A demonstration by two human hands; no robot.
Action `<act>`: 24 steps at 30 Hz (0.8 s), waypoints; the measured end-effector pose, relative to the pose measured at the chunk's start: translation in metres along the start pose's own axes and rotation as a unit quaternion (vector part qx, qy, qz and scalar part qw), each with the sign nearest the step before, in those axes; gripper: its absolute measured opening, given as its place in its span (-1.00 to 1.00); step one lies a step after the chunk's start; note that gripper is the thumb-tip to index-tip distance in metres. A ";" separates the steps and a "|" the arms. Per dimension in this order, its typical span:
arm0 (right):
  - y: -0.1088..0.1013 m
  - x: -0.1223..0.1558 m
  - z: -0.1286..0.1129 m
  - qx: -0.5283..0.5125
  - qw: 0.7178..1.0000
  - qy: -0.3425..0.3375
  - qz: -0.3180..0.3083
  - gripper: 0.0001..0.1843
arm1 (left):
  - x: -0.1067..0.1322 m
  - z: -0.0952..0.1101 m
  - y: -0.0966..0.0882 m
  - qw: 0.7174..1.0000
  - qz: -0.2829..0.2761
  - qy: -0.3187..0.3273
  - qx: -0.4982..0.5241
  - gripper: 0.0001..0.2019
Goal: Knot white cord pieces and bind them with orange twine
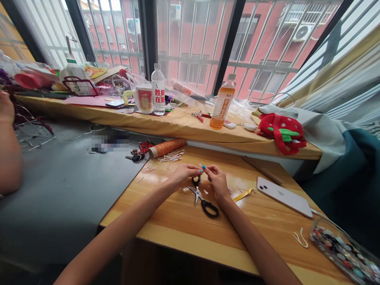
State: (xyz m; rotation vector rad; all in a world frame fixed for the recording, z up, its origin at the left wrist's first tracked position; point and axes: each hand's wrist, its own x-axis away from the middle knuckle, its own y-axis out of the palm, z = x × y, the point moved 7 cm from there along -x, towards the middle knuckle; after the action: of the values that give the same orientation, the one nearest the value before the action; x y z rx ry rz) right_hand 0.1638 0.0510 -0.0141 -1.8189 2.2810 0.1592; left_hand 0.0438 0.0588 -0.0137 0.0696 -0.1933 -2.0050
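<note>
Above the wooden table [166, 209], my left hand [184, 172] and my right hand [218, 180] meet fingertip to fingertip. Both are closed in a pinch; a small pale bit shows at the fingertips, too tiny to name. Black-handled scissors [197, 193] lie with spread blades just below my hands, touching neither as far as I can see. Beyond my left hand, white cord pieces [170, 157] are heaped beside a spool of orange thread [168, 148]. A yellow ribbon [245, 194] lies to the right of my right wrist.
On the right are a white phone [285, 196] with a cable and a clear box of beads [341, 247]. The sill behind holds a water bottle [158, 89], a tea bottle [222, 103], pliers [200, 116] and a red strawberry bag [282, 130]. Another person's arm [8, 154] is at far left.
</note>
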 end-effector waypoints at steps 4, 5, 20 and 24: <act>0.001 0.000 -0.002 -0.025 1.000 0.010 -0.007 -0.72 | 0.002 0.002 -0.001 1.000 0.011 -0.009 0.008 -0.75; 0.001 0.000 -0.002 -0.029 0.999 0.013 -0.008 -0.72 | 0.002 0.001 -0.001 1.000 0.011 -0.014 0.016 -0.75; 0.002 0.003 -0.007 -0.153 0.985 0.072 -0.020 -0.74 | 0.000 -0.008 -0.003 0.978 -0.014 -0.104 0.182 -0.72; 0.001 0.005 -0.009 -0.129 0.989 0.066 -0.002 -0.75 | 0.002 0.000 -0.001 0.996 -0.007 -0.047 0.070 -0.74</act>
State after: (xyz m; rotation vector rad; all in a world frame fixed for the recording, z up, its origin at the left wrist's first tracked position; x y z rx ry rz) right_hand 0.1610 0.0447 -0.0069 -2.0126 2.4437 0.3593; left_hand 0.0422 0.0575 -0.0139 0.0647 -0.3944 -2.0087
